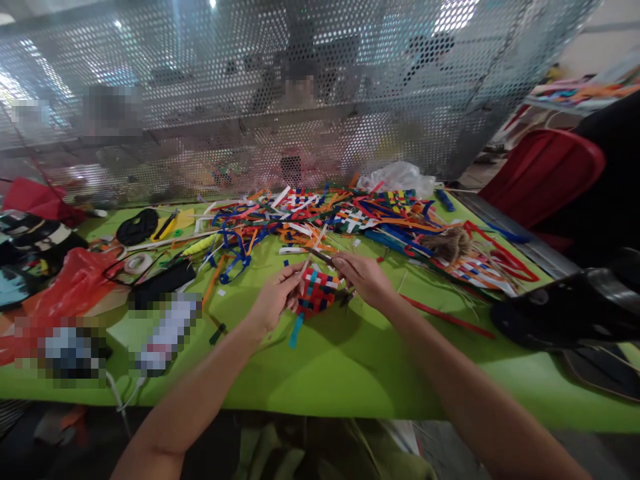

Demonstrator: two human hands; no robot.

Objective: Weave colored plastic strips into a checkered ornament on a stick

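A small woven piece [317, 292] of red, dark blue, white and teal strips hangs over the green table [320, 373]. A teal strip [297, 331] dangles from its lower left corner. My left hand [277, 293] is closed on the left edge of the piece, beside a thin pale stick [319, 241] that points up. At the upper right of the piece, my right hand [363, 273] is closed round a thin dark tool [323, 256], its tip toward the stick. What exactly the tool is cannot be made out.
Behind the hands lies a heap of coloured strips [300, 217] before a perforated metal screen [200, 120]. At left are a red plastic bag [75, 287], a tape roll [139, 263] and a black case [164, 285]. A black object [565, 310] and red chair [545, 173] are at right.
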